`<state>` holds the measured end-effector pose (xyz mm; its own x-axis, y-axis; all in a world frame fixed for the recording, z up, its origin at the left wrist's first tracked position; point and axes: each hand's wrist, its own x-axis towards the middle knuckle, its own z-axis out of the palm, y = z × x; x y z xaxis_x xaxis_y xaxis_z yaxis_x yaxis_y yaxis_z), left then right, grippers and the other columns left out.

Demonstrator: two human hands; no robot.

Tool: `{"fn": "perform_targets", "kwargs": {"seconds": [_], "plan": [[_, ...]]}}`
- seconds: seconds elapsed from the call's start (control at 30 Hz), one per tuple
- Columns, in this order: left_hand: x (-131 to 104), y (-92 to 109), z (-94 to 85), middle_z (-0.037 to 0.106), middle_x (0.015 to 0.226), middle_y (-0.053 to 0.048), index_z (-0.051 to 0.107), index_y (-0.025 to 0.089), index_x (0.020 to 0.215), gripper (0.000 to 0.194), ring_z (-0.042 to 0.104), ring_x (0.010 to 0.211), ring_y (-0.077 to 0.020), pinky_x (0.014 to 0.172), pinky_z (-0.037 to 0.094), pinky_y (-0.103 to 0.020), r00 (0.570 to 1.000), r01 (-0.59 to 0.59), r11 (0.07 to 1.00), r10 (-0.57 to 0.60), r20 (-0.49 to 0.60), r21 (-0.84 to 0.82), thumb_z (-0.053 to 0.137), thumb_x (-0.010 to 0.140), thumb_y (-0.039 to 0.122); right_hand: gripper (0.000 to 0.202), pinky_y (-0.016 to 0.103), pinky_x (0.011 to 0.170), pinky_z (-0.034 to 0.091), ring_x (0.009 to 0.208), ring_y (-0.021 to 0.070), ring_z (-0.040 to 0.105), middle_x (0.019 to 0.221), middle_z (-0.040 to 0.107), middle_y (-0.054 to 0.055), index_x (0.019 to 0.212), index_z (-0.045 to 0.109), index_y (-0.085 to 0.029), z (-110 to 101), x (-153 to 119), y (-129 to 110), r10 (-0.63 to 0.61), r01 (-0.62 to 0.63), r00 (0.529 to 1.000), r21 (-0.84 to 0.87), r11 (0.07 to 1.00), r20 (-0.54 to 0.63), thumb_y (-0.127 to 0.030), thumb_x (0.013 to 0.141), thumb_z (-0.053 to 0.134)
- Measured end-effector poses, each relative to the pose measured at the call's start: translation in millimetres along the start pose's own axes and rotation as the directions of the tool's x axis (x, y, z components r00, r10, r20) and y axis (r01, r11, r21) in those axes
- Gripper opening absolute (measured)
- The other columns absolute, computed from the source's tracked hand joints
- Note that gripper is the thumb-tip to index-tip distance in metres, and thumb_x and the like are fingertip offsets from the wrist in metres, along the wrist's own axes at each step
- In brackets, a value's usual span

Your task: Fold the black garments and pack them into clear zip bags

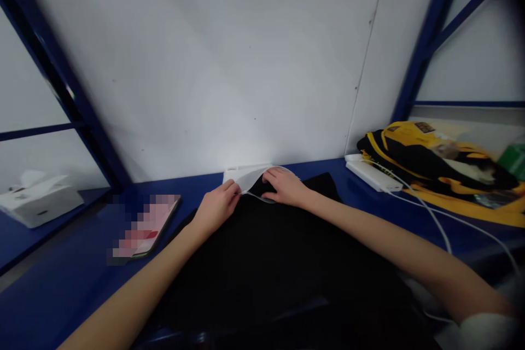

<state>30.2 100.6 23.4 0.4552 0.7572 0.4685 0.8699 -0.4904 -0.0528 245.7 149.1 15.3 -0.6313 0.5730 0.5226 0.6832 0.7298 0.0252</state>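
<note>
A large piece of black cloth (287,251) lies spread on the blue table in front of me. At its far end is a thin white sheet-like piece (250,178), perhaps a bag or lining, its edge lifted into an opening with black cloth inside. My left hand (217,202) is closed, pinching the white edge at the left of this opening. On the right side, my right hand (283,186) has its fingers curled into the opening on the black cloth, thumb lower down. Its fingertips are partly hidden.
A phone (150,227) lies left of the cloth. Farther left is a white tissue box (41,199). To the right, a white power bank (372,176) with white cables (435,216) sits beside a yellow and black bag (447,169). A white wall (246,65) rises behind the table.
</note>
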Motion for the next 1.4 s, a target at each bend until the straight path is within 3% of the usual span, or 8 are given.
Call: {"fn": "perform_targets", "kwargs": {"seconds": [0.13,0.3,0.5,0.73,0.93,1.2,1.4], "plan": [[-2,3,-1.6,0.056,0.088,0.000,0.052,0.021,0.083,0.018,0.054,0.070,-0.0114,0.057,0.038,-0.021,0.998,-0.033,0.999,0.031,-0.052,-0.043,0.035,0.087,0.026,0.009,0.029,0.070,0.041,0.078,0.0160,0.052,0.083,0.058,0.005,0.086,0.052,-0.017,-4,-4,-13,-0.131,0.146,0.978,0.085,0.986,-0.165,-0.023,0.081,0.048],[-3,6,-1.3,0.058,0.087,-0.001,0.053,0.020,0.082,0.018,0.056,0.076,-0.0122,0.060,0.039,-0.020,0.991,-0.075,0.996,0.069,-0.111,-0.047,0.037,0.087,0.025,0.016,0.027,0.070,0.040,0.080,0.0161,0.052,0.082,0.058,0.006,0.089,0.054,-0.017,-4,-3,-25,-0.220,0.248,0.930,0.060,0.967,-0.296,-0.030,0.084,0.045],[-3,10,-1.7,0.058,0.084,-0.002,0.055,0.019,0.080,0.020,0.055,0.074,-0.0119,0.059,0.039,-0.020,0.984,-0.121,0.992,0.114,-0.138,-0.037,0.037,0.087,0.024,0.020,0.027,0.069,0.038,0.076,0.0155,0.051,0.079,0.058,0.005,0.084,0.057,-0.017,3,1,-30,-0.302,0.279,0.908,-0.120,0.953,-0.290,-0.025,0.087,0.039],[4,11,-3.5,0.057,0.084,-0.002,0.057,0.020,0.080,0.022,0.054,0.078,-0.0126,0.059,0.038,-0.020,0.981,-0.120,0.993,0.121,-0.149,0.016,0.036,0.087,0.024,0.021,0.027,0.065,0.035,0.073,0.0160,0.048,0.077,0.056,0.005,0.080,0.056,-0.017,0,3,-16,-0.375,0.316,0.899,-0.259,0.913,-0.224,-0.022,0.086,0.036],[7,-7,-12.3,0.056,0.079,0.000,0.055,0.020,0.075,0.023,0.051,0.066,-0.0102,0.058,0.036,-0.020,0.975,0.016,0.999,-0.026,-0.219,-0.045,0.037,0.086,0.028,0.018,0.026,0.062,0.034,0.069,0.0149,0.048,0.077,0.056,0.005,0.080,0.055,-0.016,-11,5,2,-0.332,0.264,0.922,-0.307,0.914,-0.199,-0.020,0.084,0.037],[9,-39,-14.6,0.056,0.076,0.001,0.054,0.019,0.070,0.019,0.049,0.059,-0.0097,0.056,0.036,-0.021,0.925,0.148,0.973,-0.200,-0.322,-0.179,0.042,0.082,0.030,0.014,0.024,0.059,0.032,0.068,0.0134,0.050,0.078,0.058,0.003,0.081,0.054,-0.017,-25,-1,42,-0.202,0.153,0.967,-0.285,0.946,-0.152,-0.021,0.081,0.041],[11,-45,-11.1,0.056,0.073,0.001,0.053,0.019,0.068,0.019,0.053,0.063,-0.0113,0.059,0.041,-0.023,0.929,0.127,0.941,-0.224,-0.295,-0.314,0.043,0.080,0.030,0.012,0.024,0.058,0.032,0.067,0.0135,0.052,0.077,0.059,0.003,0.081,0.054,-0.017,-33,-9,69,-0.140,0.087,0.978,-0.304,0.949,-0.154,-0.022,0.079,0.044]]}}
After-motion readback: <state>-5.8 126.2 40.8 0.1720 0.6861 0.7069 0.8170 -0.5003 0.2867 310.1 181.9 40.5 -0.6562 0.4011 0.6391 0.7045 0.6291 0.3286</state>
